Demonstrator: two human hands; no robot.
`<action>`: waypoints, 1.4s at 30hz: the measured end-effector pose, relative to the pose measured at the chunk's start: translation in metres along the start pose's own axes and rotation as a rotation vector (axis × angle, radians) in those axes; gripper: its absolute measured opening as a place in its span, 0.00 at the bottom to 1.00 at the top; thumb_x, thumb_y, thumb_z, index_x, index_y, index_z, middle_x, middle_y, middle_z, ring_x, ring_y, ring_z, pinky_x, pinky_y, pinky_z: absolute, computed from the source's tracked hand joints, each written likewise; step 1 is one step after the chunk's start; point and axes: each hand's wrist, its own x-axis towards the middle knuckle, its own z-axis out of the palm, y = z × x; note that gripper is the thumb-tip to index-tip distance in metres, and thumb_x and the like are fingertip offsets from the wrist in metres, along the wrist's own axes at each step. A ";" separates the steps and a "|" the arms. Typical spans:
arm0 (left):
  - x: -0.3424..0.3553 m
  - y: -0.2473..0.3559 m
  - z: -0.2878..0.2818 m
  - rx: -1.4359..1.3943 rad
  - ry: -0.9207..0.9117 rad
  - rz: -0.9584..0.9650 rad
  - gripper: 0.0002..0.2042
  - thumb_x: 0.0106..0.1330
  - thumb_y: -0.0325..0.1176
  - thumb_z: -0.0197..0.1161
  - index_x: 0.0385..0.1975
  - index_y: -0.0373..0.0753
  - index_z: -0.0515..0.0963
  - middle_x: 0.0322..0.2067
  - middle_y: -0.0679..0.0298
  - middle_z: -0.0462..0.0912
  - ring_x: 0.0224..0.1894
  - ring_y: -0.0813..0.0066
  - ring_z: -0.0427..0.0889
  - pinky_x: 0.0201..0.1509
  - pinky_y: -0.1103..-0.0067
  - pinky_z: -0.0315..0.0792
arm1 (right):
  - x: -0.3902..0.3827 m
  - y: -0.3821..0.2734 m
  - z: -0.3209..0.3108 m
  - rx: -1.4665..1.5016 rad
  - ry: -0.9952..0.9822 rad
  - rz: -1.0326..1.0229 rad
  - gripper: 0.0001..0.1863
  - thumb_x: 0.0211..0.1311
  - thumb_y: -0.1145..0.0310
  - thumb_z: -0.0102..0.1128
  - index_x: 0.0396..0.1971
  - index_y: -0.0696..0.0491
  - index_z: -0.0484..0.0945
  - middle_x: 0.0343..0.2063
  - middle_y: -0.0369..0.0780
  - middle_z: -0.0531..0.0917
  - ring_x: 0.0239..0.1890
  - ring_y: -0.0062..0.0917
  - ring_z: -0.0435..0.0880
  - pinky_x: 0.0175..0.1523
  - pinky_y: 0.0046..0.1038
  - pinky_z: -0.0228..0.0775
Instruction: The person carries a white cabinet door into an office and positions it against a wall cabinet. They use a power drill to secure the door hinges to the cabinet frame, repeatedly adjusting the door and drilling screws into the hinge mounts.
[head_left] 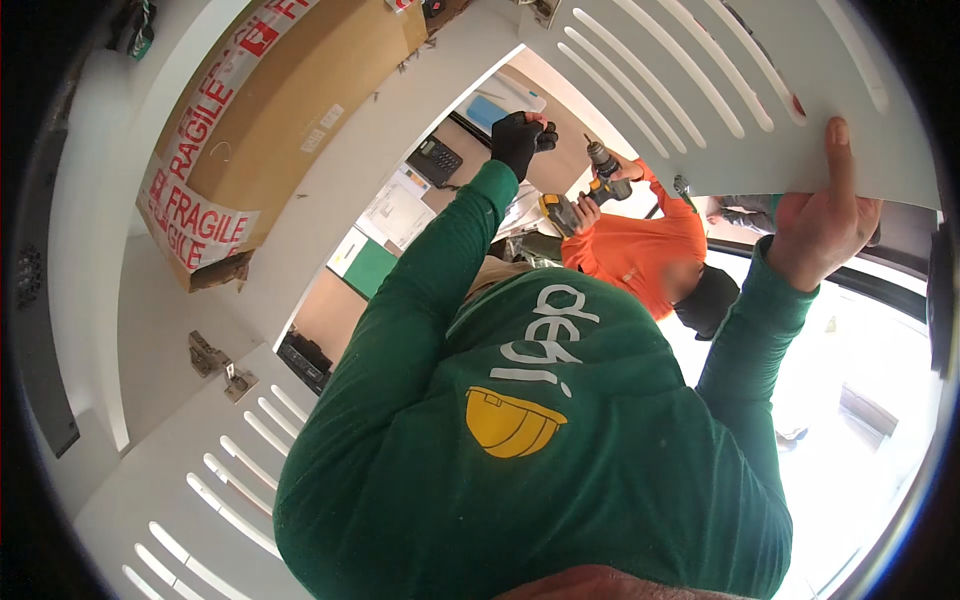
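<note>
Steady now, and watch that slotted cabinet door (735, 165), angled across the upper right of the view. Held at the lower edge by the right hand (828, 225) alone, so likely enough to swing or drop with one slip of the fingers. Worth worrying, too, about the metal fitting (683, 186) at the door's near corner: no telling from here how firmly fastened, and a possible cause of a sudden sag.

Next danger, the co-worker (640, 240) in orange, close by in view and gripping a yellow-and-black cordless drill (603, 188). Chuck up near the black-gloved left hand (514, 148) in view, depth hard to judge; possibly a nasty knock from a careless turn.

Over on the left, a taped cardboard carton (310, 115) inside the white cabinet (150, 345), torn at a lower corner; perhaps prone to sliding if jolted.

To the grip, then! On the right, bare and firmly closed about the door's edge, one digit stretched up along the face, the rest curled below, parted only by the panel's thickness. On the left, curled into a loose fist, well apart from the door; impossible to tell whether holding anything small.
</note>
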 end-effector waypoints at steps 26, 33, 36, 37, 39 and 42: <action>0.025 -0.061 0.016 0.004 -0.300 -0.216 0.07 0.62 0.30 0.66 0.36 0.34 0.81 0.36 0.54 0.85 0.36 0.60 0.88 0.45 0.68 0.84 | 0.007 0.006 -0.014 -0.065 -0.105 0.002 0.11 0.62 0.74 0.65 0.43 0.61 0.82 0.38 0.46 0.86 0.42 0.32 0.87 0.53 0.30 0.78; 0.024 -0.044 0.019 0.717 -0.461 0.076 0.09 0.63 0.31 0.66 0.37 0.31 0.80 0.38 0.51 0.85 0.39 0.60 0.88 0.49 0.68 0.83 | 0.009 0.009 -0.022 -0.056 -0.117 0.002 0.10 0.61 0.74 0.65 0.41 0.61 0.83 0.38 0.46 0.86 0.41 0.32 0.87 0.53 0.29 0.78; 0.025 -0.045 0.013 0.623 -0.471 0.048 0.10 0.62 0.30 0.66 0.37 0.30 0.80 0.38 0.53 0.85 0.40 0.63 0.88 0.48 0.71 0.83 | 0.009 0.011 -0.020 -0.043 -0.095 -0.024 0.10 0.62 0.74 0.65 0.40 0.62 0.83 0.38 0.45 0.86 0.42 0.31 0.87 0.53 0.29 0.78; 0.024 -0.046 0.009 0.382 -0.432 -0.091 0.09 0.62 0.30 0.66 0.37 0.30 0.81 0.38 0.54 0.86 0.40 0.64 0.88 0.47 0.72 0.82 | 0.010 0.011 -0.021 -0.054 -0.104 -0.031 0.10 0.62 0.74 0.65 0.40 0.62 0.83 0.38 0.45 0.86 0.42 0.31 0.87 0.53 0.29 0.78; 0.023 -0.050 0.006 0.157 -0.395 -0.226 0.09 0.62 0.30 0.67 0.36 0.30 0.81 0.38 0.54 0.86 0.40 0.65 0.88 0.47 0.73 0.82 | 0.011 0.011 -0.024 -0.079 -0.120 -0.044 0.10 0.62 0.74 0.64 0.41 0.62 0.84 0.38 0.45 0.86 0.43 0.31 0.87 0.53 0.29 0.78; 0.022 -0.052 0.006 0.215 -0.407 -0.224 0.09 0.62 0.29 0.67 0.36 0.29 0.81 0.38 0.54 0.85 0.40 0.65 0.87 0.48 0.73 0.82 | 0.009 0.009 -0.023 -0.073 -0.101 -0.014 0.10 0.62 0.73 0.65 0.41 0.62 0.83 0.38 0.45 0.86 0.43 0.30 0.87 0.53 0.29 0.77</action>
